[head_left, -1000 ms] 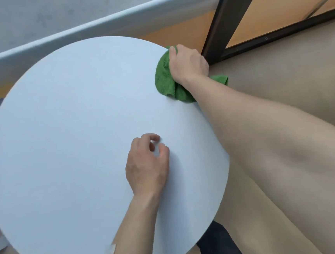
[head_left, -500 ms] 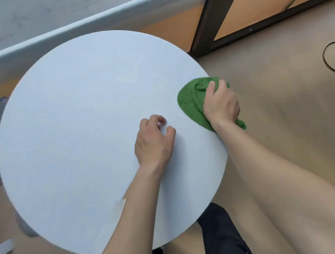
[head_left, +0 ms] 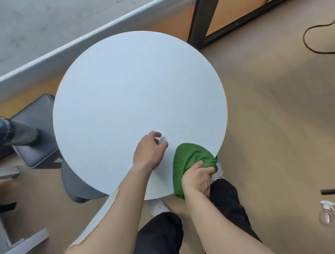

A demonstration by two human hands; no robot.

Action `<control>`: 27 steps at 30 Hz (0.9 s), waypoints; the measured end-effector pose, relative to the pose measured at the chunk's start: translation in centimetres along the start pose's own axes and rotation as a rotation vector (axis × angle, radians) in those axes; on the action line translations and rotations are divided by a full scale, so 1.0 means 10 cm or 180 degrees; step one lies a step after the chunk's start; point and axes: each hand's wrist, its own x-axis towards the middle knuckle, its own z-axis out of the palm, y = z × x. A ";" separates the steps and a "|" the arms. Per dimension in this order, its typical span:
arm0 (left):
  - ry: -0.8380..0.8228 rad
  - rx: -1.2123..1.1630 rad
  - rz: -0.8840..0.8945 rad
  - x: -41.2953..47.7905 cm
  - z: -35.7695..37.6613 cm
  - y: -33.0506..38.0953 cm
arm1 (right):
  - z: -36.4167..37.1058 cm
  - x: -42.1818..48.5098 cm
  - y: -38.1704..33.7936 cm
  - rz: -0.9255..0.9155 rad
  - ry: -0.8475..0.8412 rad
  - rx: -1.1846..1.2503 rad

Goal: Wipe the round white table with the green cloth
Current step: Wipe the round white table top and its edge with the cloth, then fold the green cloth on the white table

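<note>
Cloth point(head_left: 188, 161), green and bunched, lay at the near right edge of the round white desk point(head_left: 135, 93), part of it on the top and part folded down over the rim. My right hand point(head_left: 197, 180) sat on its near end, fingers point(head_left: 208, 171) closed around the gathered fabric at the rim. My left hand point(head_left: 149, 150) rested on the desk just beside the cloth, fingers curled loosely and gripping nothing, the fingertips touching the surface. The rest of the top was bare. Below the rim showed my black trousers point(head_left: 160, 239) and a pale shoe point(head_left: 156, 205) on the tan floor point(head_left: 274, 127). A grey padded stool point(head_left: 37, 128) stood just left of the desk, partly under it. Well off to the right, a clear spray bottle point(head_left: 326, 213) lay on the floor, and a black cable point(head_left: 317, 38) looped across the floor farther back.
</note>
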 end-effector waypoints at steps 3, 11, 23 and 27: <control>-0.0259 0.0163 -0.0201 -0.38 -0.15 -0.54 | 0.17 -0.57 0.33 0.0141 -0.1015 -0.0507; 0.0620 -0.1318 -0.0426 -1.04 -0.76 -1.12 | 0.05 -1.40 -0.08 -0.1518 -0.2665 -0.0289; 0.0116 -0.1387 0.0986 -1.67 -1.58 -0.12 | -0.85 -1.35 -1.15 -0.3977 -0.1719 -0.1870; -0.0008 -0.1075 0.1133 -1.79 -1.88 0.08 | -1.08 -1.62 -1.57 -0.4481 -0.2675 -0.2527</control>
